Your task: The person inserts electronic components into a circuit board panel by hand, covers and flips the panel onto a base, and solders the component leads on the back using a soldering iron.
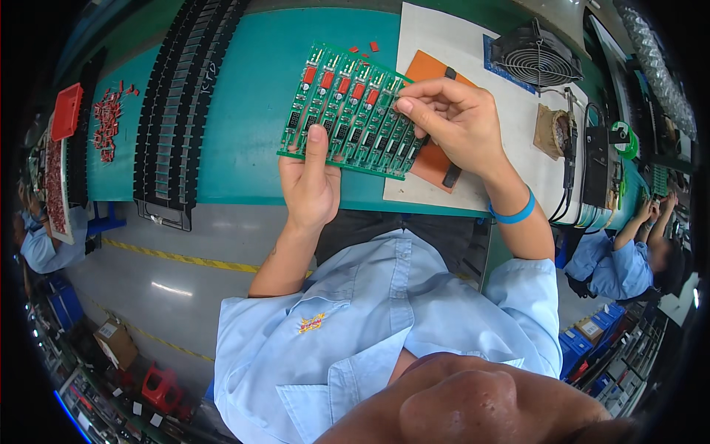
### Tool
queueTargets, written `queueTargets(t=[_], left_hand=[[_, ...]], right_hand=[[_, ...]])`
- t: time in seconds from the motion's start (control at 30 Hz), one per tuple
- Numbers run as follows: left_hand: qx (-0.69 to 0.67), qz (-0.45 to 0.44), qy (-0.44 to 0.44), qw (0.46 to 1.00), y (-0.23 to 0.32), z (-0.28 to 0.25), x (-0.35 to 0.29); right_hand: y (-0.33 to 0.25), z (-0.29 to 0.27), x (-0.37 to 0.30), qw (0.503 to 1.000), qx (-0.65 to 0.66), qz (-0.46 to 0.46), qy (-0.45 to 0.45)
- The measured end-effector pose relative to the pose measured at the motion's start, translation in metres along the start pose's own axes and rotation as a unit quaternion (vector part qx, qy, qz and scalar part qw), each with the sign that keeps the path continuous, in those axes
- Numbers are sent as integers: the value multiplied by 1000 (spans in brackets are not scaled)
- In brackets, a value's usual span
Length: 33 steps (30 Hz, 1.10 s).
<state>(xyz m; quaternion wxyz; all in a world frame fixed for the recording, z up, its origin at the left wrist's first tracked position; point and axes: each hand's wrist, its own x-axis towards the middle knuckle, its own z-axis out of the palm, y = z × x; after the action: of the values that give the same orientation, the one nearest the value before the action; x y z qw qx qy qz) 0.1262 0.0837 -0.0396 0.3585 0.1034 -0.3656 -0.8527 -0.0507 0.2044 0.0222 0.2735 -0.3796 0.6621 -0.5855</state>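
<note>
The left hand (310,191) is grasping the green circuit panel (347,112) above the desk (248,111); the right hand (460,124) is bending its fingers over the upper right, whether gripping anything I cannot tell. Five red components (358,90) are sitting leftward; rightward strips (404,149) are apparently awaiting theirs.

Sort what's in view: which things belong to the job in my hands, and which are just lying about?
Likely part of the job:
Green circuit board panel, held in your left hand, your right hand at its right side
Red parts on it
Loose red pieces, similar in colour

Seemingly just lying about:
Black fan
Cardboard box
Red stool
</note>
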Motion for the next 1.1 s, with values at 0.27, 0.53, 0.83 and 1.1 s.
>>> queueTargets(t=[0.27, 0.53, 0.83, 1.1], left_hand=[[1, 4, -14, 1000, 0, -1, 1], [-3, 5, -23, 1000, 1, 3, 1], [-14, -11, -19, 1000, 1, 1, 1], [-19, -17, -13, 1000, 0, 1, -1]], right_hand=[[-4, -1, 1, 999, 15, 32, -3], [-1, 1, 1, 999, -46, 9, -7], [2, -7, 12, 963, -213, -164, 18], [1, -9, 10, 997, -52, -21, -57]])
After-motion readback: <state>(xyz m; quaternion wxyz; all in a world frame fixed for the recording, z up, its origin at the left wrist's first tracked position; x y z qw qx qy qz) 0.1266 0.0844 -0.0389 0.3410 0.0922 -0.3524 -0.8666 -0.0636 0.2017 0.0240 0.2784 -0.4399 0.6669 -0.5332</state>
